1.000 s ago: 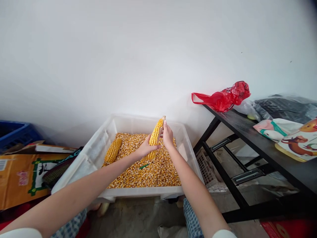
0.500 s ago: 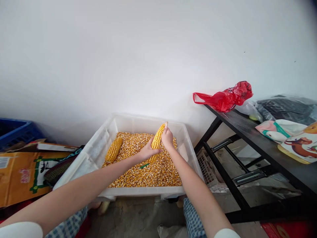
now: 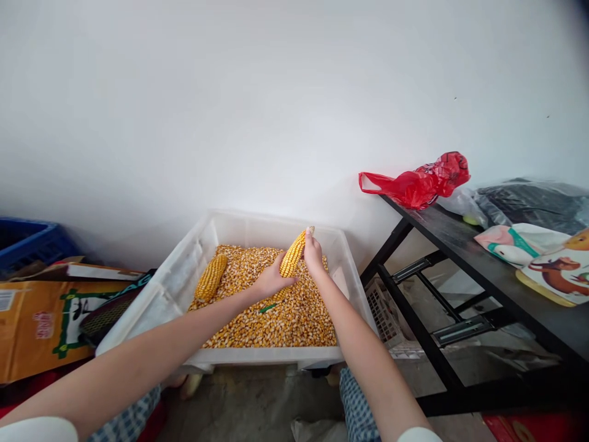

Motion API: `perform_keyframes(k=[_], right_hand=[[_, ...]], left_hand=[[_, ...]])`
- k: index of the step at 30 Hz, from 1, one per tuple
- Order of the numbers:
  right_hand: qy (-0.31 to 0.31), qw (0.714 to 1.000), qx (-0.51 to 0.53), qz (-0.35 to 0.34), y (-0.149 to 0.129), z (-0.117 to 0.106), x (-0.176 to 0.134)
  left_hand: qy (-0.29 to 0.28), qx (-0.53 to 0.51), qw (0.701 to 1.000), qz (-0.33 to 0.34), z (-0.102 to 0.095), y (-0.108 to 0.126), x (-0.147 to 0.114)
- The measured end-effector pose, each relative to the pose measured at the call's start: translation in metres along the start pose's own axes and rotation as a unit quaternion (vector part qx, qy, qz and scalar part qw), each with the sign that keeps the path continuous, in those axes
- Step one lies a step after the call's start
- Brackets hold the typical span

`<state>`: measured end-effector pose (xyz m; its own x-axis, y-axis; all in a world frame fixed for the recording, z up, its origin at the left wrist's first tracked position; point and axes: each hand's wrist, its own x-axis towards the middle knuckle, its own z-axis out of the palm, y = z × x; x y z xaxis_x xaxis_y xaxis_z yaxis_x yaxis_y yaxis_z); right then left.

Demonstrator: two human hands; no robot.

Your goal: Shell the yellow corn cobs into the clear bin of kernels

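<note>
The left hand is wrapped around the lower part of one corn ear, and the right hand grips its upper end, near the pale tip; the ear slants upward above the kernels, just right of the frame's centre. It looks firm and fairly light, likely dry; its bumpy rows should resist slipping, though single kernels may come loose. The thick middle and the narrow tip seem the best holds.

Farther out, a second ear lies left of centre; a yellow patch under the left hand may be a third, but I cannot tell. There is one green piece, one pale bin and kernels beyond counting. One red bag rests on a dark counter at right; one blue crate stands at the left edge.
</note>
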<state>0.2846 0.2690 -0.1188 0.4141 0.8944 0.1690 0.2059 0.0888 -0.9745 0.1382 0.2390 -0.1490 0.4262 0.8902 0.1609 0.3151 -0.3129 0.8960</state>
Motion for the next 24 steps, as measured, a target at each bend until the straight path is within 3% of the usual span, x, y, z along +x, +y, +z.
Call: perform_keyframes(k=[4,7,13,17,21,24], right_hand=[[0.035,0.999,0.009,0.015,0.009,0.0,0.005],[0.025,0.997,0.058,0.049,0.006,-0.003,0.006],[0.032,0.975,0.188,0.114,-0.012,-0.006,0.0],[0.001,0.937,0.295,0.187,-0.012,-0.009,0.002],[0.047,0.869,0.431,0.24,-0.01,-0.019,0.008],[0.09,0.865,0.442,0.22,-0.011,-0.026,0.009]], left_hand=[[-0.017,-0.047,0.999,0.02,0.005,-0.003,0.001],[-0.019,-0.057,0.998,0.036,0.006,0.0,0.002],[0.012,0.158,0.987,0.005,-0.006,0.006,0.001],[0.023,0.329,0.943,0.042,-0.016,0.011,0.005],[0.026,0.48,0.873,0.08,-0.023,0.019,0.01],[0.033,0.55,0.825,0.125,-0.023,0.026,0.009]])
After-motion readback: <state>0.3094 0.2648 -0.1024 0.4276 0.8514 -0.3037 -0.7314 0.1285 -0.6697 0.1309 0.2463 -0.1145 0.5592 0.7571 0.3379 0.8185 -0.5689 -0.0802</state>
